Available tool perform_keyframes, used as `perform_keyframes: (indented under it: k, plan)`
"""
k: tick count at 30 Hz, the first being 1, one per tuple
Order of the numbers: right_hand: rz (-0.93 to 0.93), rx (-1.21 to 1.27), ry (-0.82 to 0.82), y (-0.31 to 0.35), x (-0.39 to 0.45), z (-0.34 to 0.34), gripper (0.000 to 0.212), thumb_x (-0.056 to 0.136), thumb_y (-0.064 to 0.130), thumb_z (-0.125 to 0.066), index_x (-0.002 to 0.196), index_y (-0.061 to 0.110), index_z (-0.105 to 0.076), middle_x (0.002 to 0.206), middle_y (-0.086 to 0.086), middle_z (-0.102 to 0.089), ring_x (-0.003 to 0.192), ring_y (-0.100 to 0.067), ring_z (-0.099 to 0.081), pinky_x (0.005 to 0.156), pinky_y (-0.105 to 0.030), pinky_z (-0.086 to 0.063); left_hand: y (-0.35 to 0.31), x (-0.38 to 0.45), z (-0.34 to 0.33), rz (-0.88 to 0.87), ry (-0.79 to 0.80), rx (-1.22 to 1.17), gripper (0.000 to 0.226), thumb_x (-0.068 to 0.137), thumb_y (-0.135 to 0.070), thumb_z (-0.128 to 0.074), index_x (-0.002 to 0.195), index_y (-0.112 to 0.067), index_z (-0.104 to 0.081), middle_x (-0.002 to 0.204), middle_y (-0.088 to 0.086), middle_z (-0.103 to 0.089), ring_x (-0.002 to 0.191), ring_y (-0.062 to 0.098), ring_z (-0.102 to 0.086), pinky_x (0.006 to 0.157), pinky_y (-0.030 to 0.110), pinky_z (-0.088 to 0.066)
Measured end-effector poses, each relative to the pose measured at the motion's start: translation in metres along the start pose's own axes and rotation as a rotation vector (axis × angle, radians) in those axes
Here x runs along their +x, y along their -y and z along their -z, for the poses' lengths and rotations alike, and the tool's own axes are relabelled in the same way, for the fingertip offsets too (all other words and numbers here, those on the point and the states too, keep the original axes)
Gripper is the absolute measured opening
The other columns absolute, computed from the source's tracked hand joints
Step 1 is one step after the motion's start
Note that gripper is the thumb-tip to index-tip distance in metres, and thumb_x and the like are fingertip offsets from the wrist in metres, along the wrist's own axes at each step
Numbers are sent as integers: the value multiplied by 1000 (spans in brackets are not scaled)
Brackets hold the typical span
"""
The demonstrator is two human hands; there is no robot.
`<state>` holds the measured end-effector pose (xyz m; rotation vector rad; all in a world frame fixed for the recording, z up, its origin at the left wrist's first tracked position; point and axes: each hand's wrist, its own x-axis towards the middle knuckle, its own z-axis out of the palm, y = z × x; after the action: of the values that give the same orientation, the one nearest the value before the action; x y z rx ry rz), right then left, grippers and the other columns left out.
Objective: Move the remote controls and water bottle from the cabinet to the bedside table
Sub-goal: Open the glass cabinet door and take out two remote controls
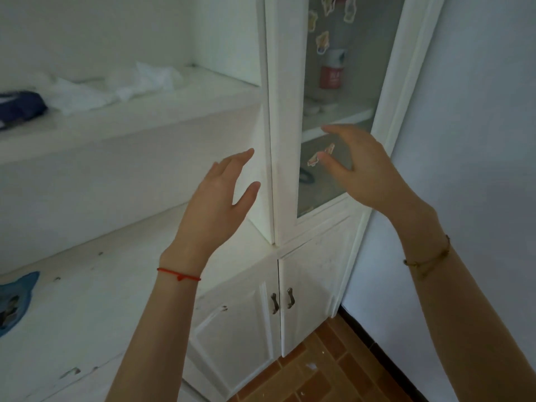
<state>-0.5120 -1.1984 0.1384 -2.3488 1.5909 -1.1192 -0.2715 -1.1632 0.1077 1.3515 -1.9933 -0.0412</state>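
A white cabinet (285, 158) with a glass door fills the middle of the view. Behind the glass, a bottle with a red label (332, 69) stands on an inner shelf, blurred by the pane. My left hand (216, 204) is raised in front of the cabinet's open shelves, fingers apart, holding nothing. My right hand (359, 166) hovers in front of the glass door, fingers spread and curved, also empty. No remote control is visible.
Open white shelves on the left hold crumpled white cloth (116, 85) and a dark blue item (20, 107). A blue object (14, 303) lies on the lower ledge. Two lower doors with dark handles (281, 300) are closed. Stickers dot the glass. Brown tiled floor (319, 369) lies below.
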Motion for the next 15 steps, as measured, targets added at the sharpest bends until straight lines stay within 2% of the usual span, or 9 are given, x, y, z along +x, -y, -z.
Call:
perform_keyframes:
  k: [9, 15]
  plan:
    - [150, -29, -168, 26, 86, 55, 48, 96, 36, -51, 140, 17, -44, 140, -3, -49, 130, -16, -42, 99, -19, -26, -23, 81, 37, -135, -148, 49, 52, 97, -32, -50, 146, -19, -36, 144, -1, -48, 133, 16, -43, 112, 40, -36]
    - [214, -25, -241, 37, 120, 84, 47, 96, 35, -51, 139, 18, -44, 138, -3, -49, 124, -16, -46, 94, -18, -28, -38, 116, 55, -182, -225, 65, 52, 97, -31, -50, 146, -19, -37, 145, -2, -48, 134, 13, -42, 113, 31, -34]
